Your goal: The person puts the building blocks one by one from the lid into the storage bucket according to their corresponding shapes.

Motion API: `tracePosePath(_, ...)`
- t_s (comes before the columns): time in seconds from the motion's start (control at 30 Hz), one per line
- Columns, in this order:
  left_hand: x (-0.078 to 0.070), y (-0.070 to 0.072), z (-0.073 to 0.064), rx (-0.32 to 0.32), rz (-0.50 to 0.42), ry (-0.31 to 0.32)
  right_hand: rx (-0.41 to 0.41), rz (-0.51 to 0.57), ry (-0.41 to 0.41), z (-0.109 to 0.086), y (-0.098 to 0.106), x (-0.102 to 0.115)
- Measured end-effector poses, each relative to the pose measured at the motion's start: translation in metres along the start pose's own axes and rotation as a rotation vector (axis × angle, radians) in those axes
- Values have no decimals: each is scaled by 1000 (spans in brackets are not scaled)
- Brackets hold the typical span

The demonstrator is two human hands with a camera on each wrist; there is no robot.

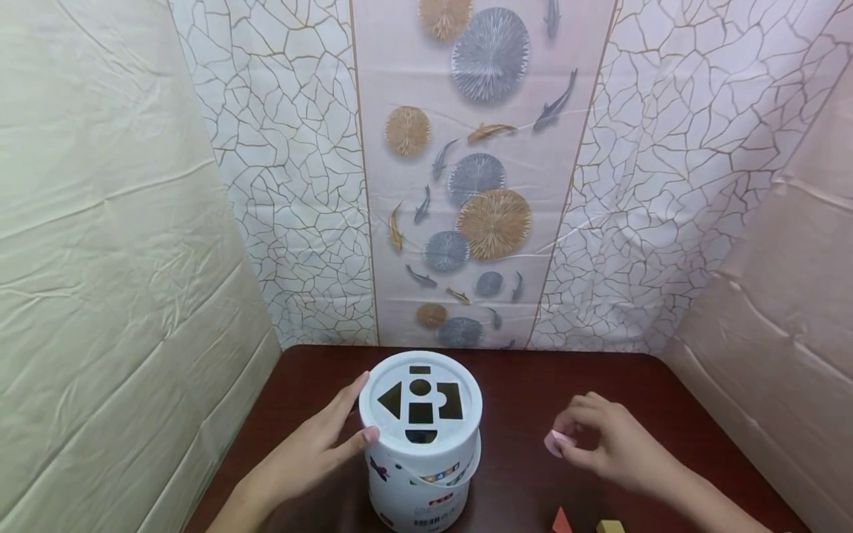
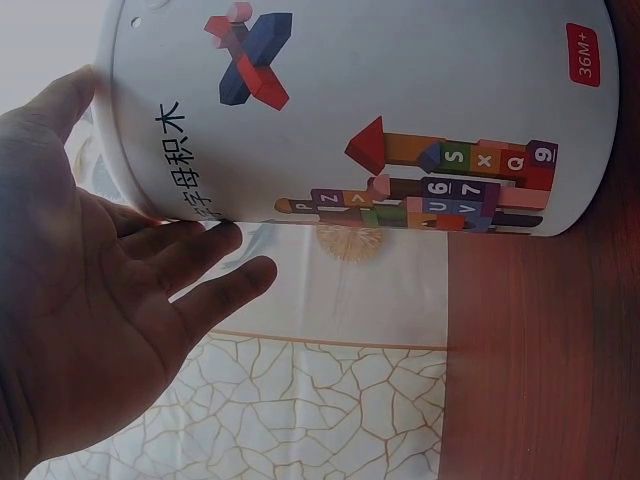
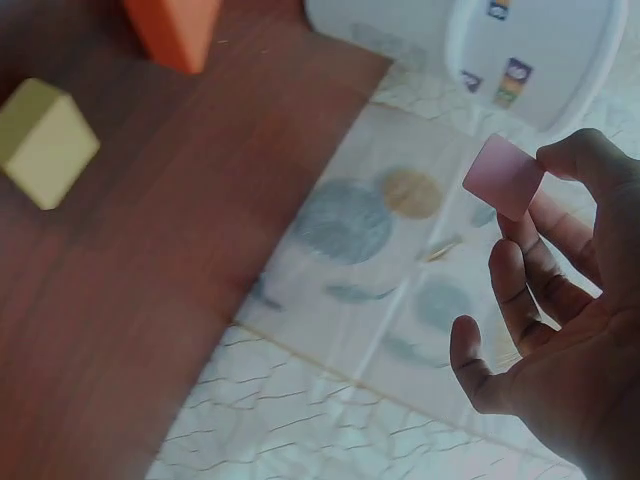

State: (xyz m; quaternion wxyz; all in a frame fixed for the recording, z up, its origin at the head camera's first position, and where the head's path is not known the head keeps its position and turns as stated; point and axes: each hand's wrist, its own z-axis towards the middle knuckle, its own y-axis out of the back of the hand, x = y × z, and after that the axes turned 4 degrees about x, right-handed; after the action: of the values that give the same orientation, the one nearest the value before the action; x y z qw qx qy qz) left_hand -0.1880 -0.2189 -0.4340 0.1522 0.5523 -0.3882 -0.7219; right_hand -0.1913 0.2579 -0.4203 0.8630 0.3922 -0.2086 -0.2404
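A white bucket [image 1: 416,485] with a shape-sorter lid [image 1: 389,370] stands upright on the dark table. Several cut-outs pierce the lid: a triangle, a circle, rectangles, a half-round and a notched shape. My left hand [image 1: 316,444] rests against the bucket's left side near the rim, thumb at the front and fingers extended along the wall. To the right of the bucket, above the table, my right hand [image 1: 603,437] pinches a small pink block [image 3: 504,177] between thumb and fingertips. In the head view the block [image 1: 554,443] shows a curved edge; the right wrist view shows a flat, squarish face.
A red-orange block [image 1: 561,521] and a yellow block [image 1: 610,526] lie at the table's near edge, right of the bucket. The bucket's white handle [image 1: 474,463] hangs down its right side. Patterned cloth [image 1: 306,185] hangs behind the dark red table [image 1: 533,385].
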Motion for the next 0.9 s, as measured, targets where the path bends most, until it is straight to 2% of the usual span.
tracePosePath(0.17, 0, 0, -1, -11, 13, -16, -2, 34, 43, 20, 5, 11)
tracePosePath(0.43, 0, 0, -1, -14, 10, -23, 31, 61, 48, 50, 9, 32)
tracePosePath(0.67, 1, 0, -2, -13, 11, -14, 59, 97, 74, 79, 4, 52)
tracePosePath(0.9, 2, -2, -2, -29, 10, -46, 83, 99, 88, 101, -6, 63)
